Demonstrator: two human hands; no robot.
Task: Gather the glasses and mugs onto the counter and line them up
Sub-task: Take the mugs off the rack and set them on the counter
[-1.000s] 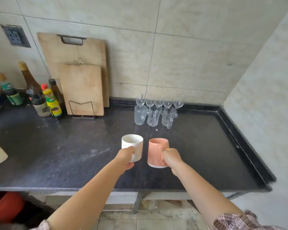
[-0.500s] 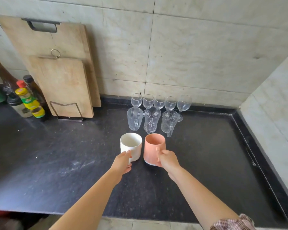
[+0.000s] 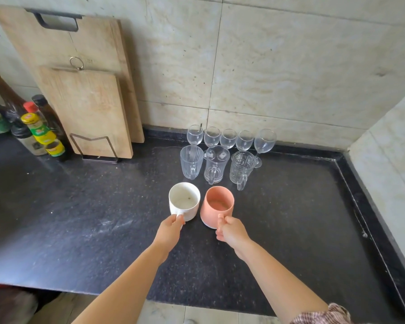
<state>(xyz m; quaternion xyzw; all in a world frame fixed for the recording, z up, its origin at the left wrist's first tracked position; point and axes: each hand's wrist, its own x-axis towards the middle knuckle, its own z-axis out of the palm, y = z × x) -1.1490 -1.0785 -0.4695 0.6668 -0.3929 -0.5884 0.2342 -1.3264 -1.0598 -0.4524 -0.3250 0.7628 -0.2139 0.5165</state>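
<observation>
A white mug [image 3: 184, 201] and a pink mug [image 3: 217, 206] stand side by side on the black counter [image 3: 80, 206], just in front of the glassware. My left hand [image 3: 169, 232] grips the white mug's handle. My right hand [image 3: 232, 232] grips the pink mug's handle. Behind them three clear glass mugs [image 3: 216, 163] stand in a row with handles toward me. Against the wall a row of several small wine glasses [image 3: 228, 137] stands upright.
Two wooden cutting boards [image 3: 87, 108] lean on the wall in a wire stand at back left. Sauce bottles [image 3: 38, 132] cluster at the far left. A tiled side wall [image 3: 388, 164] bounds the counter on the right. The counter's front edge is near me.
Both hands have carried the two mugs forward toward the glass mugs and lowered them onto the counter. The camera has come closer and looks more steeply down.
</observation>
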